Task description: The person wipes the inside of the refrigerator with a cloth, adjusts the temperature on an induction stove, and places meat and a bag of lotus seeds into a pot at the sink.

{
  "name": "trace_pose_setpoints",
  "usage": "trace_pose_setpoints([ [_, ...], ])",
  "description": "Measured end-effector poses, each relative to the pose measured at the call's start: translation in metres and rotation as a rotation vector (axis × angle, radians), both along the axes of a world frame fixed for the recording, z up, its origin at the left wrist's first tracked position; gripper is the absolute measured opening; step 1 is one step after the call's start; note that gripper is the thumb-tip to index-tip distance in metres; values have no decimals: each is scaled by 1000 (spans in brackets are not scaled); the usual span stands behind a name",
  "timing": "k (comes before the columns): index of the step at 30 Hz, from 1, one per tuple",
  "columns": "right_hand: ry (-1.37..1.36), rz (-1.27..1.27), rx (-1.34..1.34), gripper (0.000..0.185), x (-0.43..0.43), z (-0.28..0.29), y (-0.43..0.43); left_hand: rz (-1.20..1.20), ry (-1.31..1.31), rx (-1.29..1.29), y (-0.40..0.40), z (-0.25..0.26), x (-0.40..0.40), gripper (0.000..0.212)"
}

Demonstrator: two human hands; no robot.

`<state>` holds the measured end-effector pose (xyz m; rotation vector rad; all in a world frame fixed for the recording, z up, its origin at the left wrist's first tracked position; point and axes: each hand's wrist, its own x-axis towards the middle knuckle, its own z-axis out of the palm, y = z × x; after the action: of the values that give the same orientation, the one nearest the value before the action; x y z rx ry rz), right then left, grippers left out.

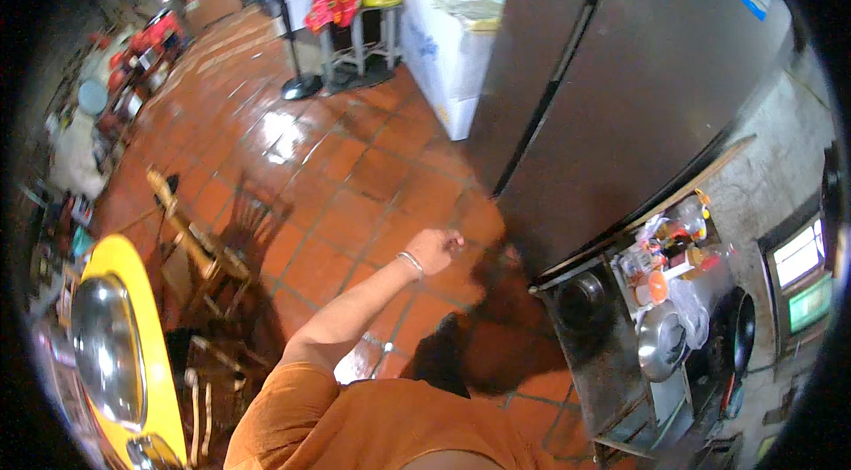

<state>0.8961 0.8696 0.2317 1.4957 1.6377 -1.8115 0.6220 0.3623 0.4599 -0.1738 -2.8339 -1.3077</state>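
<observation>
My left hand point(433, 252) hangs over the red tiled floor point(372, 167), its fingers curled in and nothing visible between them. Around that wrist sits a pale bangle point(411, 263). The nearest large thing to the hand is a dark two-door refrigerator point(618, 84), whose lower edge lies ahead and to the right. Hand and refrigerator are apart. My right hand is out of view.
On the left are a yellow table point(123, 251) with a shiny metal cover point(110, 350) and a wooden chair point(199, 244). A stove counter point(585, 350) with a metal pan point(661, 344) stands right. Farther off are a pedestal fan point(292, 45) and white box point(439, 51).
</observation>
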Motion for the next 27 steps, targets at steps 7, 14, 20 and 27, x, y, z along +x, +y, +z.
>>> trace_pose_setpoints([
  [7,-27,-110,-24,26,-100,-9,4,-29,147,-112,48,44,-199,19],
  [14,2,-78,-40,27,-216,2,-20,43,447,-218,71,91,-367,18],
  [20,48,-80,-47,28,-318,16,-59,278,455,-213,106,143,-512,54],
  [27,32,-154,-33,28,-395,32,-115,333,410,-151,132,170,-628,91],
])
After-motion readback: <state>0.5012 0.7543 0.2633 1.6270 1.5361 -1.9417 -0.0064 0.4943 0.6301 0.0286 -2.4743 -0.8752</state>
